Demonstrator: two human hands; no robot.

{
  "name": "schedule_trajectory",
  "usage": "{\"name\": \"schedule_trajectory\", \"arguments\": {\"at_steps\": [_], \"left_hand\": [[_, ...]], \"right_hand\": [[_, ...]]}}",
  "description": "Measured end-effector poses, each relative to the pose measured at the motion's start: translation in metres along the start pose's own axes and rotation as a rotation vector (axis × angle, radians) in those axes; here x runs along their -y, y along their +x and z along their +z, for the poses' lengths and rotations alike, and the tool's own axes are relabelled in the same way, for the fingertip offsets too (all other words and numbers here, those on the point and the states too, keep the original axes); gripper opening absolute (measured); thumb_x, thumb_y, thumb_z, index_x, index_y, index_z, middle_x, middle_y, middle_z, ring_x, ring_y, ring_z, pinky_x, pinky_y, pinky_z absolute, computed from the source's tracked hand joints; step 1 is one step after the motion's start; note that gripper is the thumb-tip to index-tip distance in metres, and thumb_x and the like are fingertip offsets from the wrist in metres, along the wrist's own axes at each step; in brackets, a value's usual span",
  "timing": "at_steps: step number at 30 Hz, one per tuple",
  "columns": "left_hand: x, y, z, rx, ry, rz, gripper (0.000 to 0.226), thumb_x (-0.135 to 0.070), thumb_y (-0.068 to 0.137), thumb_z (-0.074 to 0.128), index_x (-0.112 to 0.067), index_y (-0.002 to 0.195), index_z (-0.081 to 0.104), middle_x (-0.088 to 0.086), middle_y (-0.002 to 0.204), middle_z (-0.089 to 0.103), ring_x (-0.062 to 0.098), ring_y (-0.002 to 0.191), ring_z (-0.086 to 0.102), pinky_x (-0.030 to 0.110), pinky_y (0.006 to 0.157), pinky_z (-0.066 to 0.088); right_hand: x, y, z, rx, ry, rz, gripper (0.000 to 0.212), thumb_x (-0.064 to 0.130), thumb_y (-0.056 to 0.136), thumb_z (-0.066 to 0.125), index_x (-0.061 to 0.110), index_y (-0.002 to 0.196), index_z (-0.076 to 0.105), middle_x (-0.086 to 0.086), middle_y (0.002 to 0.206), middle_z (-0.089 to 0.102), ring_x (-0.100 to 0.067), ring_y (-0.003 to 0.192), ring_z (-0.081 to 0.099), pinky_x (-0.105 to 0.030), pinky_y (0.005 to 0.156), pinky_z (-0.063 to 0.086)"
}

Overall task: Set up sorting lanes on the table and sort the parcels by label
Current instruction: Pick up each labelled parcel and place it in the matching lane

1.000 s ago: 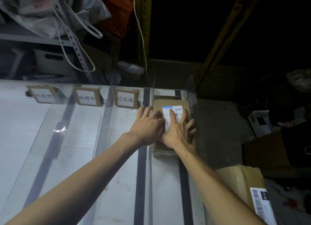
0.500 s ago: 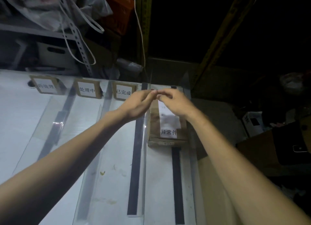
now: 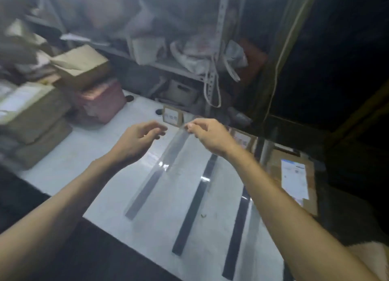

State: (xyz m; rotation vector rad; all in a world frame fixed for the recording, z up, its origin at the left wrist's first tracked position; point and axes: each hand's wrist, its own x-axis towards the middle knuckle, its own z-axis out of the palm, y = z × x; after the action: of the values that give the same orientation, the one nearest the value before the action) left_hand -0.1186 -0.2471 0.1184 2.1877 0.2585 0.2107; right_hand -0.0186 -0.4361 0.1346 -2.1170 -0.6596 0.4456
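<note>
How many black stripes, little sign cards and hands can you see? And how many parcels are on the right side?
Black stripes: 3
Sign cards: 2 in view
Hands, the left hand and the right hand: 2
Parcel on the right: 1
Total: 8

"Can you read the lane card [image 3: 173,117] at the far edge of the bench [image 3: 94,154]?"
"No, just a smeared white patch."
"And the shipping label [image 3: 294,180] on the parcel [image 3: 273,167]?"
"Dark print under a blue band, all too blurred to read."
</note>
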Motion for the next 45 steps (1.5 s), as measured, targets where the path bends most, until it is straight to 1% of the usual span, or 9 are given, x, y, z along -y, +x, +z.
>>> {"name": "schedule_trajectory", "arguments": {"at_steps": [5,12,19,24,28,33,37,41,45], "left_hand": [[0.076,-0.062,-0.121,-0.151,-0.007,-0.114,0.024,-0.031,0.089,0.046,-0.032,0.099,0.068,-0.009,0.098,0.072,0.001,0.088,0.066,0.023,0.080,0.048],[0.160,-0.099,-0.231,-0.278,0.003,-0.238,0.025,-0.016,0.100,0.047,-0.028,0.106,0.068,-0.009,0.103,0.071,0.000,0.097,0.064,0.027,0.087,0.050],[0.205,-0.031,-0.270,-0.273,-0.069,-0.196,0.024,-0.016,0.099,0.049,-0.022,0.108,0.070,-0.010,0.102,0.070,0.001,0.100,0.064,0.027,0.090,0.051],[0.239,0.062,-0.296,-0.263,0.002,-0.120,0.024,-0.010,0.097,0.050,-0.025,0.106,0.067,-0.009,0.105,0.067,-0.009,0.097,0.058,0.008,0.082,0.042],[0.270,0.144,-0.313,-0.334,0.037,-0.105,0.027,-0.009,0.096,0.052,-0.020,0.116,0.065,-0.007,0.115,0.063,0.004,0.100,0.059,0.005,0.079,0.042],[0.300,0.228,-0.332,-0.454,-0.010,-0.139,0.046,-0.012,0.090,0.061,-0.022,0.134,0.051,-0.003,0.130,0.044,0.012,0.121,0.047,0.033,0.106,0.043],[0.311,0.279,-0.342,-0.397,-0.094,-0.234,0.069,-0.035,0.090,0.065,-0.026,0.149,0.032,0.000,0.151,0.032,0.016,0.139,0.034,0.034,0.116,0.030],[0.306,0.301,-0.337,-0.300,-0.134,-0.275,0.050,-0.041,0.095,0.057,-0.024,0.140,0.045,-0.010,0.127,0.047,0.006,0.115,0.045,0.004,0.076,0.038],[0.309,0.297,-0.332,-0.324,-0.076,-0.113,0.027,-0.046,0.092,0.057,-0.035,0.117,0.056,-0.002,0.121,0.051,0.012,0.115,0.051,0.033,0.102,0.043]], "right_hand": [[0.094,0.037,0.104,0.126,-0.091,-0.133,0.034,0.038,0.103,0.048,0.019,0.122,0.070,0.000,0.121,0.070,-0.016,0.109,0.063,-0.037,0.096,0.050],[0.169,0.085,0.215,0.224,-0.112,-0.182,0.027,0.033,0.102,0.052,0.018,0.114,0.071,-0.001,0.113,0.072,-0.016,0.100,0.064,-0.029,0.081,0.048],[0.190,0.166,0.262,0.228,-0.139,-0.134,0.028,0.032,0.102,0.052,0.017,0.116,0.071,0.000,0.112,0.070,-0.015,0.099,0.063,-0.028,0.078,0.045],[0.180,0.257,0.287,0.141,-0.094,-0.055,0.018,0.034,0.101,0.053,0.025,0.104,0.068,0.004,0.102,0.068,-0.007,0.086,0.062,-0.020,0.065,0.046],[0.170,0.335,0.304,0.023,0.069,0.086,0.023,0.038,0.099,0.055,0.025,0.117,0.061,0.001,0.118,0.066,-0.018,0.102,0.064,-0.038,0.085,0.059],[0.178,0.402,0.319,-0.118,0.207,0.204,0.059,0.044,0.092,0.062,0.024,0.143,0.040,0.005,0.121,0.053,-0.015,0.110,0.056,-0.044,0.100,0.053],[0.179,0.440,0.329,-0.196,0.204,0.246,0.087,0.063,0.074,0.055,0.031,0.150,0.025,-0.005,0.152,0.040,-0.028,0.144,0.033,-0.052,0.114,0.038],[0.188,0.453,0.336,-0.231,0.174,0.292,0.090,0.068,0.077,0.052,0.034,0.153,0.019,-0.008,0.155,0.033,-0.032,0.146,0.029,-0.052,0.116,0.034],[0.199,0.450,0.337,-0.179,0.257,0.338,0.096,0.064,0.089,0.058,0.025,0.159,0.005,-0.010,0.160,0.017,-0.031,0.143,0.031,-0.041,0.112,0.035]]}}
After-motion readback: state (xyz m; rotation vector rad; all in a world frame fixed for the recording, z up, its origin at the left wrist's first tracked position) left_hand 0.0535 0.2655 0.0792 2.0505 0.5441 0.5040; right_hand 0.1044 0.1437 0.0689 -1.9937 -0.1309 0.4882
